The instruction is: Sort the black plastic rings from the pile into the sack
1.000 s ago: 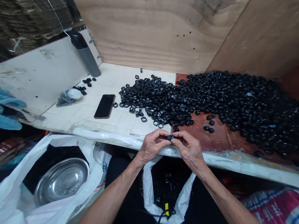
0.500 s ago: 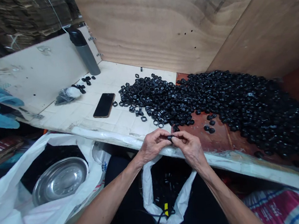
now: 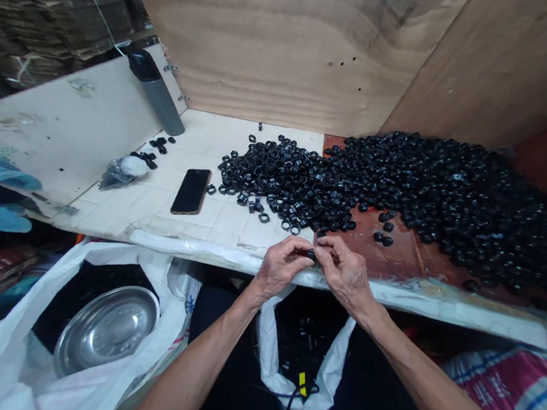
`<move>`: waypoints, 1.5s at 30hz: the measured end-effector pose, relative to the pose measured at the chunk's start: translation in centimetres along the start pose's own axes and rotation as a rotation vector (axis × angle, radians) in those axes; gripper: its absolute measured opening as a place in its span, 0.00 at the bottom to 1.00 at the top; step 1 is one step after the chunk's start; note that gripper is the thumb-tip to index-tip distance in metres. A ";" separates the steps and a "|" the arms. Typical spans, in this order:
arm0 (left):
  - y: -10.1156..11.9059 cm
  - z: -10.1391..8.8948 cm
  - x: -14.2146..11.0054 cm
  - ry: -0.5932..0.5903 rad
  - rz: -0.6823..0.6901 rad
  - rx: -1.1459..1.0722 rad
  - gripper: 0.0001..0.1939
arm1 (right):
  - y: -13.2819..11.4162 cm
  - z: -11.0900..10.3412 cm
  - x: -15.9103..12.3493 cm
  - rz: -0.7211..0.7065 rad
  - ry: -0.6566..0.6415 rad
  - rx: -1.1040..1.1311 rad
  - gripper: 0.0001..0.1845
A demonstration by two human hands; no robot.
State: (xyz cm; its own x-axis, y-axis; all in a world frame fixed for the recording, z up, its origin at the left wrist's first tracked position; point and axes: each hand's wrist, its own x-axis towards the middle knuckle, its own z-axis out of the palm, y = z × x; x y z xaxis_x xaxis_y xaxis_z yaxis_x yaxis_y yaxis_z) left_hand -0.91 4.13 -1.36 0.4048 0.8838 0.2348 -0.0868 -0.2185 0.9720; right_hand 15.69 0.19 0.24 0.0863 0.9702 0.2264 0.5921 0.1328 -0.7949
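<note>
Two bare forearms (image 3: 191,384) rise from the bottom corners of the frame, angling inward. The left hand (image 3: 282,270) and right hand (image 3: 346,275) meet just below centre, fingertips (image 3: 319,244) pinched closely together.

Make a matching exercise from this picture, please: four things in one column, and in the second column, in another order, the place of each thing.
Things:
1. Black smartphone
2. Grey bottle with a black cap
3. Steel dish
4. Small black piece

Places:
A. Inside a white plastic bag
B. Pinched between the left hand and right hand
C. Lying flat on the pale tiled surface, left of the black rings
D. Standing at the back corner of that surface

Pairs: 1-C, 2-D, 3-A, 4-B
</note>
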 end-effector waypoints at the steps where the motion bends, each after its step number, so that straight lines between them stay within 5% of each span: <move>1: 0.0 0.0 0.0 -0.002 0.002 0.001 0.09 | -0.1 0.0 0.0 0.018 -0.009 -0.011 0.13; 7: 0.1 0.0 0.0 -0.015 -0.053 -0.084 0.10 | 0.1 -0.5 -0.4 -0.030 -0.114 -0.012 0.12; 12: 0.4 -0.1 0.1 0.006 -0.038 -0.054 0.09 | 0.1 -0.8 -0.3 -0.109 -0.084 -0.200 0.20; 20: 0.2 0.0 0.0 0.004 -0.061 -0.078 0.10 | 0.1 -1.0 -0.9 -0.075 -0.076 -0.118 0.22; 29: 0.3 -0.1 0.0 -0.012 -0.082 -0.074 0.10 | 0.4 -1.2 -0.7 -0.096 -0.056 0.022 0.08; 38: 0.4 -0.2 0.1 -0.036 0.043 0.045 0.09 | 0.1 -1.0 -0.5 -0.010 -0.121 -0.109 0.15; 45: 0.2 -0.3 0.1 -0.099 -0.092 -0.080 0.12 | 0.6 -0.7 -1.1 -0.140 -0.056 -0.005 0.10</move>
State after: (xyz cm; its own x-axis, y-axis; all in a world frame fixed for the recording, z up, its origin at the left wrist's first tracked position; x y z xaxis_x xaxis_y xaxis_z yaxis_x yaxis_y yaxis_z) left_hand -1.21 4.31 -1.09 0.5014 0.8527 0.1468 -0.1164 -0.1016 0.9880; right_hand 16.51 -0.98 -0.03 -0.0422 0.9523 0.3024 0.5995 0.2663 -0.7548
